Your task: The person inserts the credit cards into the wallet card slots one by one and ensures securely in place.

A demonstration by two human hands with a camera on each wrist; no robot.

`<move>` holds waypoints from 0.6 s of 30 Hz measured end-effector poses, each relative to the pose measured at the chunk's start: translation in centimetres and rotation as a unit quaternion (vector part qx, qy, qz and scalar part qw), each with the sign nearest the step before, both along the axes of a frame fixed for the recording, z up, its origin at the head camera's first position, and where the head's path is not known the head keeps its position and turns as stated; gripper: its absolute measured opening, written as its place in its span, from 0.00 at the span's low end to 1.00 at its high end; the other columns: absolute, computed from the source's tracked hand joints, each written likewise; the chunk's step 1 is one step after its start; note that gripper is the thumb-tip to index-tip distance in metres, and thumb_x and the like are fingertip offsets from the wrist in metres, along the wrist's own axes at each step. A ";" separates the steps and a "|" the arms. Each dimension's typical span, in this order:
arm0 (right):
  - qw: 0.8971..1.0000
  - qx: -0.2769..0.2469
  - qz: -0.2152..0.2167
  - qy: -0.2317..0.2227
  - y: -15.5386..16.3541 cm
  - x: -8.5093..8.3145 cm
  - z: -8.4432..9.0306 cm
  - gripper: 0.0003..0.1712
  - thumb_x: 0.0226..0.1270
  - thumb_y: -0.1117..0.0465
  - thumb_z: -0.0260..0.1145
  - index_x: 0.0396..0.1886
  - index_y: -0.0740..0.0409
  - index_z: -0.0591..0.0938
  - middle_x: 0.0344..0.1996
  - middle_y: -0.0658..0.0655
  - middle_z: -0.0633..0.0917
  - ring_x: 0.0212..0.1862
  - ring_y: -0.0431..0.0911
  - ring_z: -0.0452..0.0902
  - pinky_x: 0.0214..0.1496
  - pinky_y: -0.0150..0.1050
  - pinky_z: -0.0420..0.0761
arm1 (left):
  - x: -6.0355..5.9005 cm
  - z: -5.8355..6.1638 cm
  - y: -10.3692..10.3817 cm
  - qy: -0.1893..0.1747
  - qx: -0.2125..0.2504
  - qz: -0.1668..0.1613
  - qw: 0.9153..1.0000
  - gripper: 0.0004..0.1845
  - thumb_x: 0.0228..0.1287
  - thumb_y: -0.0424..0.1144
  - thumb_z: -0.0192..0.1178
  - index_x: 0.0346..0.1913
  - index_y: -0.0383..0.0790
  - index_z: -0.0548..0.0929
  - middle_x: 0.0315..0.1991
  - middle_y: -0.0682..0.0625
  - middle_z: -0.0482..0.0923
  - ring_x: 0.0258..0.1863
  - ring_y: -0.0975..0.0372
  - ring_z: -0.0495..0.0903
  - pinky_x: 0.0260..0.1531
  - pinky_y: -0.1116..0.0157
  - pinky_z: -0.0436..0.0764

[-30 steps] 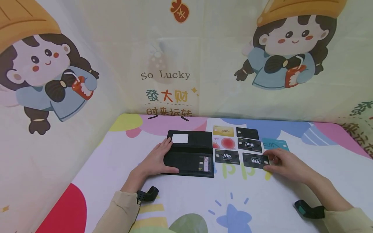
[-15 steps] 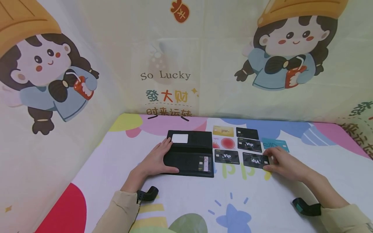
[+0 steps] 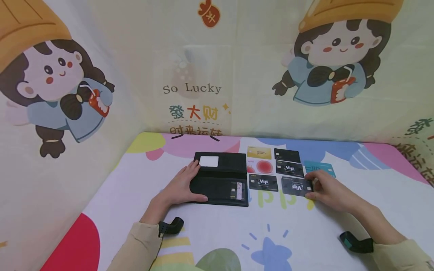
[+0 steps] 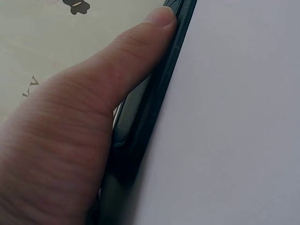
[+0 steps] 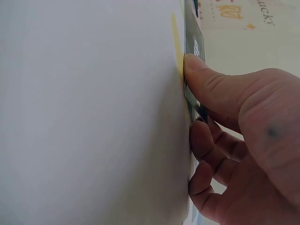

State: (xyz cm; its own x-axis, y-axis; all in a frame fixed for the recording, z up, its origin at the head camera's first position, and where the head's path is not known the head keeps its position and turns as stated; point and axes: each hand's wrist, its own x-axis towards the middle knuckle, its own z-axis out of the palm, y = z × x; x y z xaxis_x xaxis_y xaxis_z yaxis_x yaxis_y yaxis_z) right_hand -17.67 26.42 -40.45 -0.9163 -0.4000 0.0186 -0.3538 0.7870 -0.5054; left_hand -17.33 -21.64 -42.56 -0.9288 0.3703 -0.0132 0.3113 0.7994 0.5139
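Note:
A black card wallet (image 3: 218,175) lies spread flat on the table, a white patch in its upper half and a card (image 3: 239,191) partly showing in its lower pocket. My left hand (image 3: 181,184) rests on its left side, with fingers stretched and the thumb (image 4: 136,51) lying along the near edge. In my right hand (image 3: 330,190), thumb and fingers pinch the right end of a black VIP card (image 3: 293,186). That card looks greyer than its neighbours, catching the light; in the right wrist view the thumb (image 5: 211,84) presses on it.
Left of the held card lies another black VIP card (image 3: 263,182). Behind are a black VIP card (image 3: 289,168), a plain black card (image 3: 286,155), a gold card (image 3: 259,152), a red-and-white card (image 3: 260,166) and a teal card (image 3: 320,168). Printed cloth covers table and walls.
The black VIP card at my right hand has turned lighter, as if tilted slightly. My right forearm has shifted a little to the left. My left hand and the wallet stay put.

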 end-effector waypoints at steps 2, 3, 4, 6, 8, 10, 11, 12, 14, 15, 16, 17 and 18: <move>1.000 0.003 0.001 -0.003 0.0 0.0 0.0 0.33 0.58 0.59 0.79 0.57 0.71 0.75 0.46 0.62 0.76 0.40 0.50 0.71 0.37 0.38 0.75 | 0.0 0.0 0.0 -0.001 -0.002 0.003 1.000 0.66 0.44 0.70 0.73 0.80 0.37 0.55 0.82 0.47 0.43 0.80 0.52 0.42 0.76 0.47 0.46; 1.000 0.005 0.002 -0.003 0.0 -0.1 0.0 0.33 0.58 0.59 0.79 0.57 0.71 0.75 0.46 0.62 0.76 0.40 0.50 0.71 0.36 0.39 0.75 | 0.0 -0.1 0.0 -0.003 -0.003 0.005 1.000 0.66 0.44 0.70 0.73 0.80 0.37 0.55 0.82 0.47 0.42 0.80 0.52 0.42 0.75 0.47 0.46; 1.000 0.006 0.003 -0.003 0.1 -0.1 0.0 0.33 0.58 0.58 0.79 0.57 0.71 0.75 0.45 0.62 0.76 0.40 0.50 0.71 0.36 0.39 0.75 | 0.0 -0.1 0.0 -0.005 -0.005 0.007 1.000 0.66 0.44 0.70 0.72 0.80 0.38 0.55 0.82 0.48 0.42 0.80 0.52 0.42 0.75 0.47 0.46; 1.000 0.005 0.007 -0.003 0.0 -0.1 -0.1 0.33 0.58 0.59 0.79 0.57 0.70 0.74 0.44 0.60 0.77 0.40 0.50 0.71 0.36 0.39 0.75 | 0.0 -0.1 0.0 -0.007 -0.006 0.010 1.000 0.66 0.44 0.70 0.72 0.80 0.38 0.54 0.82 0.48 0.42 0.80 0.52 0.42 0.75 0.47 0.47; 1.000 0.002 0.010 -0.003 0.0 -0.1 -0.1 0.32 0.58 0.59 0.79 0.57 0.69 0.74 0.40 0.57 0.77 0.38 0.49 0.71 0.35 0.38 0.74 | 0.0 -0.1 0.0 -0.007 -0.005 0.011 1.000 0.66 0.44 0.70 0.72 0.80 0.38 0.55 0.82 0.48 0.43 0.80 0.52 0.42 0.75 0.46 0.48; 1.000 -0.001 0.013 -0.003 0.1 -0.1 -0.2 0.32 0.58 0.60 0.79 0.56 0.68 0.73 0.36 0.54 0.76 0.37 0.47 0.71 0.34 0.36 0.73 | 0.0 -0.2 0.1 -0.007 -0.006 0.013 1.000 0.66 0.44 0.70 0.72 0.80 0.38 0.55 0.82 0.48 0.43 0.80 0.52 0.42 0.75 0.46 0.48; 1.000 -0.002 0.013 -0.003 0.1 -0.1 -0.2 0.32 0.58 0.61 0.79 0.56 0.67 0.73 0.35 0.53 0.75 0.36 0.47 0.70 0.33 0.36 0.73 | 0.0 -0.2 0.1 -0.006 -0.005 0.012 1.000 0.66 0.44 0.70 0.72 0.80 0.38 0.55 0.82 0.48 0.43 0.80 0.52 0.42 0.75 0.46 0.48; 1.000 -0.004 0.014 -0.003 0.1 -0.1 -0.3 0.32 0.58 0.61 0.79 0.56 0.67 0.73 0.34 0.52 0.75 0.36 0.47 0.70 0.33 0.36 0.72 | 0.0 -0.2 0.1 -0.005 -0.005 0.011 1.000 0.66 0.44 0.70 0.72 0.80 0.38 0.55 0.82 0.47 0.43 0.80 0.52 0.42 0.75 0.46 0.48; 1.000 -0.008 0.015 -0.004 0.3 -0.1 -0.4 0.32 0.58 0.60 0.79 0.56 0.67 0.73 0.33 0.52 0.74 0.36 0.46 0.70 0.33 0.35 0.72 | 0.0 -0.2 0.1 -0.004 -0.006 0.011 1.000 0.66 0.44 0.70 0.72 0.80 0.38 0.55 0.82 0.48 0.43 0.80 0.52 0.42 0.75 0.46 0.48; 1.000 -0.012 0.016 -0.004 0.4 -0.2 -0.4 0.32 0.58 0.60 0.79 0.56 0.67 0.73 0.34 0.52 0.75 0.36 0.46 0.70 0.33 0.35 0.73 | 0.0 -0.2 0.1 -0.004 -0.006 0.010 1.000 0.66 0.44 0.70 0.72 0.80 0.38 0.55 0.82 0.48 0.43 0.80 0.52 0.42 0.75 0.46 0.48; 1.000 -0.015 0.016 -0.004 0.5 -0.2 -0.5 0.33 0.57 0.60 0.79 0.57 0.68 0.74 0.34 0.52 0.75 0.36 0.47 0.70 0.33 0.36 0.73 | 0.0 -0.3 0.1 -0.003 -0.005 0.010 1.000 0.66 0.44 0.70 0.72 0.80 0.38 0.55 0.82 0.48 0.43 0.80 0.52 0.42 0.75 0.46 0.48; 1.000 -0.020 0.016 -0.006 0.5 -0.1 -0.5 0.33 0.57 0.60 0.79 0.57 0.68 0.74 0.35 0.52 0.75 0.37 0.47 0.70 0.33 0.36 0.74 | 0.0 -0.3 0.1 -0.003 -0.004 0.009 1.000 0.65 0.44 0.70 0.72 0.80 0.38 0.56 0.82 0.47 0.43 0.80 0.51 0.42 0.75 0.45 0.48; 1.000 -0.024 0.018 -0.007 0.6 -0.1 -0.5 0.33 0.58 0.59 0.79 0.57 0.68 0.74 0.36 0.52 0.76 0.37 0.47 0.70 0.34 0.36 0.74 | 0.0 -0.3 0.1 -0.003 -0.003 0.009 1.000 0.65 0.45 0.70 0.72 0.80 0.38 0.56 0.82 0.47 0.43 0.80 0.51 0.42 0.75 0.45 0.48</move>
